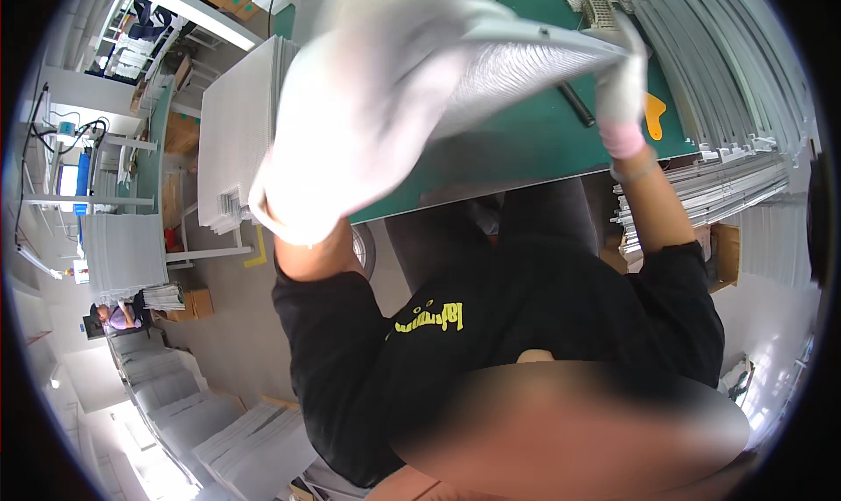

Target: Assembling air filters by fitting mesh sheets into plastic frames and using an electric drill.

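A thin silver panel with a crinkled, foil-like face is held up over the green work table. My left hand, in a white glove, is raised close to the view and smeared by motion. It is closed at the panel's left end, though its separate fingers do not show. At the other end, my right hand, in a white glove with a pink cuff, grips the narrow right corner. Beneath the panel lies a black rod. A yellow scraper-like tool lies just right of my right wrist.
Long grey-white strips or panels are stacked along the table's right side, with more thin sheets below. White panels stand stacked at the left. A small mesh-like block lies beyond my right hand. Another person is far left.
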A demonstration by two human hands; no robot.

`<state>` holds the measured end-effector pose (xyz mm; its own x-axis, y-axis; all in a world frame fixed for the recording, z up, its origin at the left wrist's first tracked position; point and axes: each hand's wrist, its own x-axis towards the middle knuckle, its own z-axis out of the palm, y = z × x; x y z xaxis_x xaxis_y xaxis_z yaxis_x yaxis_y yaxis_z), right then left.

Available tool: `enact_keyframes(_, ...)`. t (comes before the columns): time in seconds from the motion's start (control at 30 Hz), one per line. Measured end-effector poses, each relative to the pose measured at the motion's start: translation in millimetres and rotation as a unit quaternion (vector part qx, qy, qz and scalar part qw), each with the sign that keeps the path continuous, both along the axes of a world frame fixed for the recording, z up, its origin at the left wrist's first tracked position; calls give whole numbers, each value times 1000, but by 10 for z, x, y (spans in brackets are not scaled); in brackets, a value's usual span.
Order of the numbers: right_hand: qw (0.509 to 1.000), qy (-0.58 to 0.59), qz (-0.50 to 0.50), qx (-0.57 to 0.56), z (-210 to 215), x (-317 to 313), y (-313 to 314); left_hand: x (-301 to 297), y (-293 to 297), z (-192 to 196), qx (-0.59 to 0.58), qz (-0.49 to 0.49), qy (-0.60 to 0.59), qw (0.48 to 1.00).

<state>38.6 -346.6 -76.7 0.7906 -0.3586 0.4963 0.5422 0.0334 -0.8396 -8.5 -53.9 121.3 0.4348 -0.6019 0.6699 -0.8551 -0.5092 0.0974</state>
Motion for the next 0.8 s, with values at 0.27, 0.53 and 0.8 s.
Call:
enact_keyframes(0.27, 702, 264, -61, -659, -821, 375, -159, 798, -733, -789, 205, -101, 122, 966)
enact_keyframes(0.53, 918, 263, 116, -274, -600, -143, -340, 673, -699, -830, 179, -111, 40, 977)
enact_keyframes(0.8, 974, 197, 102, 55, -488, -748, -132, 752, -635, -1040, 191, 99, -98, 972)
